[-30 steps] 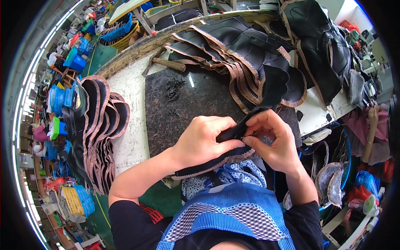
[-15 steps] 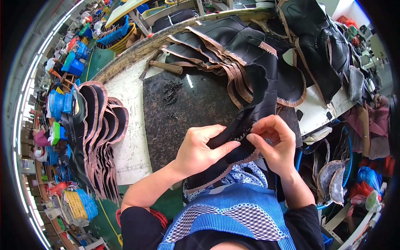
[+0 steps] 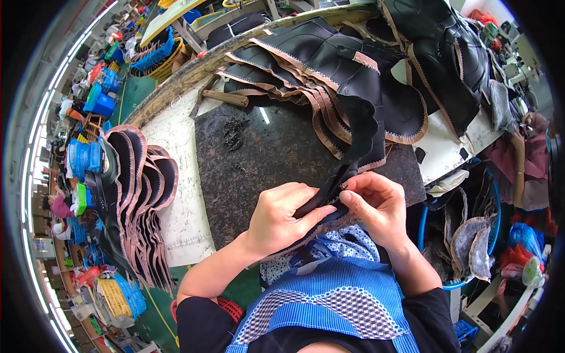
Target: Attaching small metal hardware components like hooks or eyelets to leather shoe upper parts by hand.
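A black boot upper [image 3: 360, 126] with a scalloped edge stretches from the stone slab [image 3: 259, 156] down to my lap. My left hand [image 3: 282, 216] is closed around its near part, thumb along the top and fingers beneath. Against the same edge, my right hand [image 3: 376, 207] pinches with thumb and forefinger. Whether those fingertips hold the edge or some tiny thing between them is too small to make out. Beyond my hands, several black uppers [image 3: 294, 62] with pinkish-brown zigzag-stitched linings overlap on the slab.
A hammer [image 3: 226, 97] lies at the slab's far left corner, near black scraps [image 3: 234, 132]. More uppers are stacked at the table's left [image 3: 132, 194] and far right [image 3: 438, 59]. A blue basket [image 3: 425, 226] with grey furry pieces stands to my right.
The held upper has tilted and bunched toward me, so less of its near flap shows. Both hands have shifted slightly, staying on the edge. The view has moved a little.
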Tool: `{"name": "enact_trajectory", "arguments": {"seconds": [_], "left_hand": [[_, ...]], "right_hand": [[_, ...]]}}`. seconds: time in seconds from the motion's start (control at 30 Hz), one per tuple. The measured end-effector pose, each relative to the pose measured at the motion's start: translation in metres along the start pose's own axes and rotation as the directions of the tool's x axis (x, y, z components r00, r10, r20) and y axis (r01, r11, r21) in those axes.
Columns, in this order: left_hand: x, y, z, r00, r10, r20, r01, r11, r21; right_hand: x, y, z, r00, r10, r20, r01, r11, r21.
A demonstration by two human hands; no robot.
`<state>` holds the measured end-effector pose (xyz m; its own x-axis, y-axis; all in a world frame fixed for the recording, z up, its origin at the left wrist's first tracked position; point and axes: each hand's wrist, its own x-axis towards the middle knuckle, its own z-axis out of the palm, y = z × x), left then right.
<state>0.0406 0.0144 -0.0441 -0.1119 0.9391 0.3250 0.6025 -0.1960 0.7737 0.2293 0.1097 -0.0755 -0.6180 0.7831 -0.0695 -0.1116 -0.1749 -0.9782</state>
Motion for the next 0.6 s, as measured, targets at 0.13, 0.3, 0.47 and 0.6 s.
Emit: {"name": "enact_trajectory", "arguments": {"seconds": [0.13, 0.3, 0.47, 0.6], "left_hand": [[-0.004, -0.001, 0.0, 0.998, 0.002, 0.065, -0.005, 0.999, 0.045], [-0.005, -0.003, 0.002, 0.998, 0.001, 0.066, -0.004, 0.999, 0.042], [-0.009, -0.006, 0.005, 0.992, -0.119, 0.043, 0.122, 0.99, -0.065], [-0.01, -0.006, 0.002, 0.993, -0.103, 0.052, 0.106, 0.992, -0.062]], "right_hand": [[0.0, 0.003, -0.003, 0.999, 0.012, 0.051, -0.012, 1.0, -0.004], [0.002, 0.005, -0.003, 0.994, 0.068, 0.087, -0.073, 0.996, 0.059], [0.006, 0.006, 0.001, 0.995, -0.083, 0.047, 0.091, 0.978, -0.189], [0.017, -0.004, -0.003, 0.911, -0.375, 0.173, 0.412, 0.832, -0.37]]}}
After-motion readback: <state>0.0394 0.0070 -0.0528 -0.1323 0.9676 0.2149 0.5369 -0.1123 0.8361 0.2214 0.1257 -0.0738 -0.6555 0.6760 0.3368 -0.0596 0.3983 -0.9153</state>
